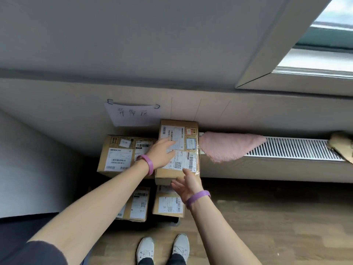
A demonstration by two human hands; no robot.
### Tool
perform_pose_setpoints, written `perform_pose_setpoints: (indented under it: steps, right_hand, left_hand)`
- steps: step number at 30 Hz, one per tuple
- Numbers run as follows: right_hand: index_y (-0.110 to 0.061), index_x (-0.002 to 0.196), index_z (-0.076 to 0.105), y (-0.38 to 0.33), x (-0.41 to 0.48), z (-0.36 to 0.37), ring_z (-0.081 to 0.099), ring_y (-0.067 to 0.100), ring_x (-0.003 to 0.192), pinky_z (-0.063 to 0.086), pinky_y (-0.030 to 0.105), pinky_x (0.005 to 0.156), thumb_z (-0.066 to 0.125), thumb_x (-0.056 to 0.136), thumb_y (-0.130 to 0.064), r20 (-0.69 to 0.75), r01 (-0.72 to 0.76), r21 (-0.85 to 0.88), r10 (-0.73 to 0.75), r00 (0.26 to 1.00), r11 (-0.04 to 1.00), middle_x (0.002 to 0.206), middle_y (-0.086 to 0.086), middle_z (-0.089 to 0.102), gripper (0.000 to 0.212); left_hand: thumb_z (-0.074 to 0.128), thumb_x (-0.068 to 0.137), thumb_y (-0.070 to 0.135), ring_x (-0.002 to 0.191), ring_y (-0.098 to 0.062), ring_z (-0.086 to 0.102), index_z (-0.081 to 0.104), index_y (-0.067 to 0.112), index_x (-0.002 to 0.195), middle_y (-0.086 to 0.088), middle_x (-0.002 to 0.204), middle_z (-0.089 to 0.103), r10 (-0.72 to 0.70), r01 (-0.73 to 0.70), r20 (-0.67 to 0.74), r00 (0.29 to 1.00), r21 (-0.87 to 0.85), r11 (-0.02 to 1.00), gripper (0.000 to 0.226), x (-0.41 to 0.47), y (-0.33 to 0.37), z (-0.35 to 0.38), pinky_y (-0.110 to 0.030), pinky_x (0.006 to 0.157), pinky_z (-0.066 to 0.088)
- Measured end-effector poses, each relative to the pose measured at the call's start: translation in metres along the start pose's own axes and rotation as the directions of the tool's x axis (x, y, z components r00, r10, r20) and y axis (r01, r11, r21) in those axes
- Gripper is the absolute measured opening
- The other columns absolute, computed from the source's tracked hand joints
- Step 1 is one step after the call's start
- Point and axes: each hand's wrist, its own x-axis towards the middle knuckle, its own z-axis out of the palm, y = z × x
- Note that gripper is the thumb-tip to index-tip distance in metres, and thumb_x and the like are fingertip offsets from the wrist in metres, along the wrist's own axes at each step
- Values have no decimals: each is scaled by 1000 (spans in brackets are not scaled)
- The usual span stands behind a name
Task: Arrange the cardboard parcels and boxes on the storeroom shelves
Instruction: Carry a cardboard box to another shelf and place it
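1. Cardboard: four boxes sit against the far wall, left of the radiator (pixel 286 148). The top box (pixel 191 155) is highest, the left box (pixel 118 153) is just beside it, and two lower boxes (pixel 168 204) lie nearer.
2. Progress (judgement): the stack is mostly built and the top box looks nearly placed, with squaring up left to do. No shelf can be made out.
3. Left grip (pixel 162 152): open, fingers flat on the top box's labelled face.
4. Right grip (pixel 188 185): open, fingers spread at that box's near edge. Cannot tell whether it touches.

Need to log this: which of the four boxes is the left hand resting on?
The highest box, against the wall beside the pink cloth; left hand lies flat on its labels.
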Motion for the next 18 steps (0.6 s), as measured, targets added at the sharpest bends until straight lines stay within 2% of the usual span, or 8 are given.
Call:
perform_pose_setpoints:
  steps: [2, 4, 6, 9, 12, 14, 16, 18]
  right_hand:
    - [-3, 143, 42, -5, -24, 8, 59, 38, 117, 53, 41, 93, 50, 103, -17, 23, 27, 4, -27, 999, 1000, 141, 23, 49, 43]
    - [-3, 144, 42, -10, -48, 16, 51, 42, 130, 47, 44, 105, 47, 104, -15, 60, 54, 8, -54, 997, 999, 150, 25, 43, 42]
    - [-5, 144, 42, -13, -66, 27, 45, 42, 136, 42, 45, 110, 45, 104, -15, 120, 90, -27, -86, 989, 996, 153, 22, 40, 41]
    - [-12, 132, 49, -12, -91, 51, 50, 33, 128, 44, 39, 101, 49, 103, -22, 234, 207, -168, -165, 958, 964, 144, 11, 49, 31]
    - [-14, 128, 58, -13, -115, 78, 56, 18, 102, 44, 30, 81, 55, 99, -25, 347, 420, -347, -301, 888, 839, 125, 3, 59, 30]
    - [-16, 132, 58, -12, -131, 93, 56, 12, 94, 44, 27, 79, 56, 99, -26, 438, 532, -423, -348, 829, 734, 122, 1, 60, 35]
    - [-14, 137, 55, -9, -145, 107, 55, 14, 105, 44, 28, 89, 56, 99, -29, 530, 627, -499, -362, 767, 598, 133, 1, 58, 41]
    - [-12, 143, 50, -2, -161, 117, 51, 16, 122, 40, 28, 97, 55, 100, -29, 623, 706, -534, -347, 701, 466, 142, 2, 53, 47]
  left_hand:
    - [51, 103, 18, 148, -22, 29, 41, 16, 151, -6, 161, 30, -36, 34, -12, 999, -174, 984, 49, -22, 4, -11, -31, 116, 30]
    - [50, 104, 15, 140, -22, 43, 42, 14, 150, -4, 157, 38, -78, 68, -16, 997, -335, 940, 48, -46, 7, -22, -25, 99, 44]
    - [50, 104, 18, 140, -21, 44, 42, 14, 150, -5, 156, 42, -110, 86, -37, 993, -404, 911, 47, -70, 8, -35, -27, 102, 42]
    - [48, 105, 19, 144, -22, 37, 39, 10, 152, -7, 156, 41, -172, 119, -71, 982, -474, 872, 48, -104, 12, -60, -32, 113, 33]
    - [47, 106, 21, 144, -23, 38, 39, 9, 152, -8, 156, 41, -240, 122, -128, 962, -585, 802, 48, -133, 18, -84, -32, 113, 32]
    - [49, 105, 24, 139, -23, 43, 46, 12, 148, -7, 152, 47, -317, 100, -179, 931, -712, 695, 45, -152, 16, -94, -36, 114, 33]
    - [52, 103, 28, 134, -22, 48, 53, 17, 142, -5, 146, 52, -395, 56, -234, 888, -798, 600, 40, -176, 13, -102, -39, 114, 36]
    - [55, 102, 30, 130, -20, 51, 56, 23, 136, -4, 144, 55, -471, -2, -296, 831, -848, 530, 35, -205, 9, -107, -37, 111, 39]
